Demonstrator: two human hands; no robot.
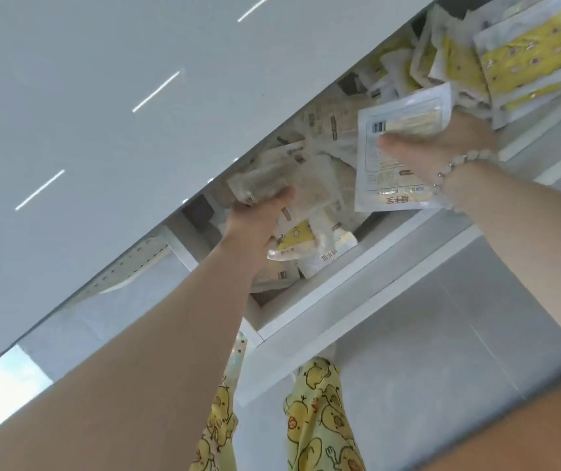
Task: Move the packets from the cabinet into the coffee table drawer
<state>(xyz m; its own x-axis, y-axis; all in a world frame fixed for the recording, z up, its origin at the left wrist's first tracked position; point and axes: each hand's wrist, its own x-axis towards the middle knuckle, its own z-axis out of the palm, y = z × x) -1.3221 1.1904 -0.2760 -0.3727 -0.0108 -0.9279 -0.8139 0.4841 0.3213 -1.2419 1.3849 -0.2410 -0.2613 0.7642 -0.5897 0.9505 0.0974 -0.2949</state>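
The left hand [255, 222] curls fingers and thumb around a crumpled bundle of translucent plastic packets [272, 181]. The right hand [442, 144], with a pale bead bracelet [455, 164] at its wrist, pinches a flat, square white packet [374, 178] printed with a barcode. Between and beyond both hands, glossy yellow-panelled packets [527, 56] lie heaped inside the white cabinet [357, 270], its smooth shelf edge running nearer than the wrists.

White cabinet shelf [357, 266], up high. Packets [337, 127] lie all over it in messy heap. Yellow packets [527, 59] piled at right end. Pale packets [323, 256] at left end, one with yellow star.
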